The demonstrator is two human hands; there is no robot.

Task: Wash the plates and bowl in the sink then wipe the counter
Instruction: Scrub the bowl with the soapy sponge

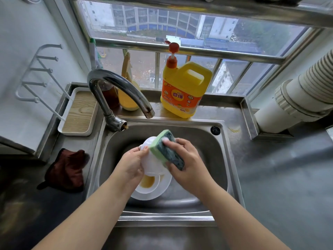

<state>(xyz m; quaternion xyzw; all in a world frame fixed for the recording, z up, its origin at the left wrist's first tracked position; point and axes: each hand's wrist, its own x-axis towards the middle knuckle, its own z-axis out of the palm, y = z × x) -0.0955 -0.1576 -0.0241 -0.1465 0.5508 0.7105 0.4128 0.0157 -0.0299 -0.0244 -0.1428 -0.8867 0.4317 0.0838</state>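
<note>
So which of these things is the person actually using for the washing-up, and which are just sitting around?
In use:
left hand holding white dish
right hand gripping sponge
dirty plates in sink

Lying about:
detergent jug
brown cloth
faucet, not running
wooden tray

1. Light: soft daylight from the window (180, 42) at the top; overall medium bright, a bit grey.
2. Glare: pale highlights on the curved tap (115, 83) and on the front rim of the sink (165, 218).
3. Shadows: weak and diffuse; darkest on the counter (21, 192) at lower left.
4. Distortion: strong wide-angle bend, window frame and wall lines curve toward the edges.
5. Sharpness: centre crisp; corners soft and smeared, lower left most.
</note>
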